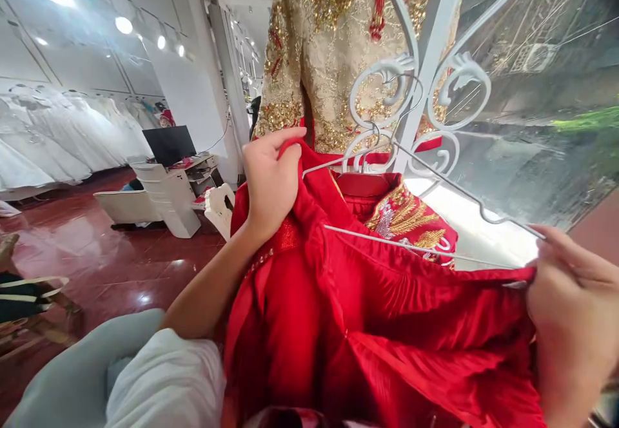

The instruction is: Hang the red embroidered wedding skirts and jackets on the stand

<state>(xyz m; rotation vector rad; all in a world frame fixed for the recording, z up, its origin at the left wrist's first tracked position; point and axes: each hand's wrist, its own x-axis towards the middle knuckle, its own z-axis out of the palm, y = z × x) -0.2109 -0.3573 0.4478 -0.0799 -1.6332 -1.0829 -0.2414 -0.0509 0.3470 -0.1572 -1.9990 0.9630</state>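
A red pleated skirt (387, 292) hangs spread between my two hands, its waistband across a thin wire hanger (438, 173). My left hand (273, 180) is closed on the waistband near the hanger's left end. At the other end, my right hand (575, 299) is closed around the waistband and the hanger's corner; its fingertips are partly hidden by cloth. The hanger's hook meets a white scrolled metal rack (411, 109); whether it bears on it I cannot tell. Just behind is a red jacket (411, 222) with gold and silver embroidery.
A gold beaded garment (333, 73) with red tassels hangs above, behind the rack. A window (546, 106) is at the right. Further left stand a desk with a monitor (169, 143), a white chair (220, 209) and a row of white gowns (62, 138).
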